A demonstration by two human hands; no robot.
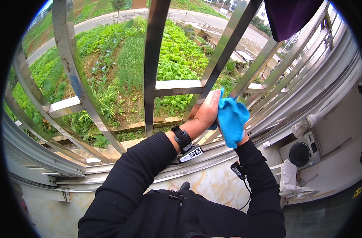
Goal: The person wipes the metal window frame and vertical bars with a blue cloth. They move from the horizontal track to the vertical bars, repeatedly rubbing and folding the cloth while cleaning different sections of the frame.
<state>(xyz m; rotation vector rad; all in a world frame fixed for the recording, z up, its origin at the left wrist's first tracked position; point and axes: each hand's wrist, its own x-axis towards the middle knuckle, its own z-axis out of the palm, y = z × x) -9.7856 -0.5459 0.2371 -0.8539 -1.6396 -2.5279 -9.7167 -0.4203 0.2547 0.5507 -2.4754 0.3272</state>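
A blue cloth [233, 119] is bunched between my two hands, beside an upright metal bar of the window guard [218, 62]. My left hand [209, 108] is pressed against the cloth's left side, thumb up; its other fingers are mostly hidden. A bit of cloth also shows below this hand. My right hand [245, 138] is wrapped in the cloth, so only a small part near the wrist is visible. A black strap [181, 137] with a small tagged device [191, 153] is on my left wrist. Another tagged device [237, 170] hangs by my right sleeve.
A short crossbar [178, 88] joins the bars left of my hands. The window track [187, 172] runs below my forearms. A dark purple item [291, 17] hangs at upper right. A front-loading washing machine [301, 151] and a white rack [291, 178] stand at right.
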